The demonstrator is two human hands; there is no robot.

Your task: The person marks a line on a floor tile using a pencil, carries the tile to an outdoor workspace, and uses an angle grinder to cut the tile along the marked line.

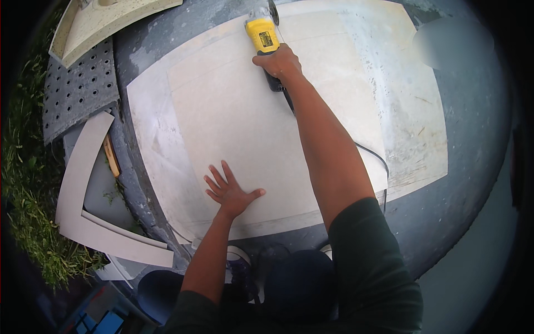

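My right hand [282, 60], at the end of an outstretched arm, is wrapped round the black grip of a yellow and black angle grinder [262, 34]. The tool lies toward the far edge of a large pale slab [267, 128]; its round disc [273, 12] shows nearly edge-on at the far end. Whether the disc touches the slab I cannot tell. Lower down and to the left, my left hand [231, 195] rests flat on the slab with its fingers spread, holding nothing. A black power cord [374, 153] trails from under my right arm across the slab's right side.
Another whitish sheet [414, 111] extends past the slab on the right. To the left are a perforated grey plate [83, 83], an angled pale offcut [83, 172], a wooden piece [111, 157] and grass [28, 167]. A speckled stone piece [111, 22] lies far left. My shoe [239, 256] is near the slab's close edge.
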